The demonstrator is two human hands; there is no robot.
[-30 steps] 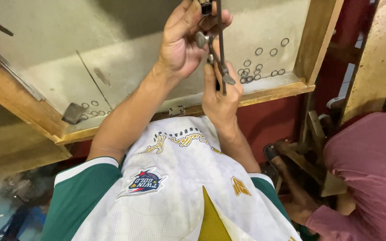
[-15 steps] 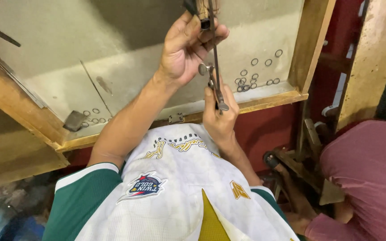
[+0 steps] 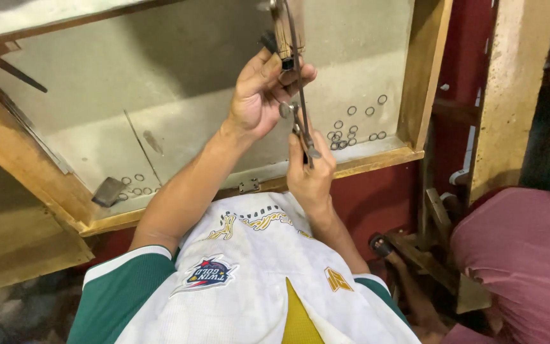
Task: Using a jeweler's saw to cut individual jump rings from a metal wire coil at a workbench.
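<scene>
The left hand (image 3: 259, 95) is raised over the tray (image 3: 415, 95), its fingers closed around the wooden handle of a thin metal saw frame (image 3: 291, 64) that runs up out of view. Just below, the right hand (image 3: 310, 175) grips the frame's lower end, thumb pressed beside a small round knob. The two hands are close, almost touching, with the frame running between them. Loose metal rings (image 3: 351, 127) lie on the tray floor, just right of the hands.
</scene>
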